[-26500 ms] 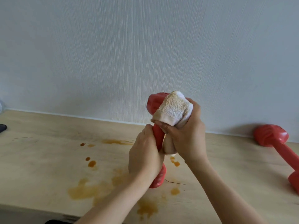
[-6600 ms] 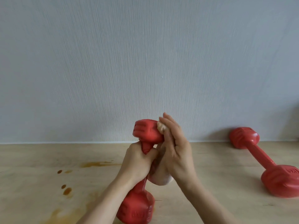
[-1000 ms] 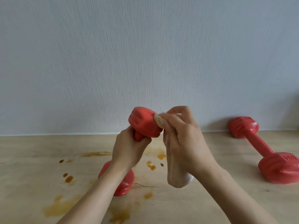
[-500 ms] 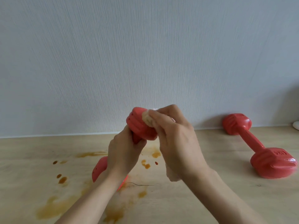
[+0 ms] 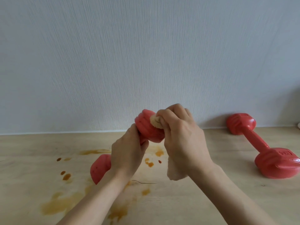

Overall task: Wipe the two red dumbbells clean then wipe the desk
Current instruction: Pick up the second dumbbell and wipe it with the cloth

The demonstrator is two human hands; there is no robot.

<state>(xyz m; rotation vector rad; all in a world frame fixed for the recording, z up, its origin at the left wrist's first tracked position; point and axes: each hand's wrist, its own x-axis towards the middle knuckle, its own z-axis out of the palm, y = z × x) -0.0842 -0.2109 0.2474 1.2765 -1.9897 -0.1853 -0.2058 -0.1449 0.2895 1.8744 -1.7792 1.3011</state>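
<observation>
My left hand (image 5: 128, 156) grips the handle of a red dumbbell (image 5: 146, 127), which is lifted off the desk and tilted, its lower head at the left. My right hand (image 5: 181, 140) holds a stained white cloth (image 5: 174, 173) and presses a bunched part of it against the upper head. The cloth's tail hangs below that hand. A second red dumbbell (image 5: 259, 145) lies on the wooden desk (image 5: 227, 200) at the right, by the wall. Orange-brown stains (image 5: 60, 207) spread over the desk's left and middle.
A pale textured wall (image 5: 146, 62) rises straight behind the desk. A small white object (image 5: 298, 125) shows at the far right edge. A thin dark scratch or hair (image 5: 142, 181) lies on the desk under my hands.
My right hand has slid the cloth further left over the upper head of the dumbbell. My left hand has tilted the dumbbell more, so its lower head swung out to the left.
</observation>
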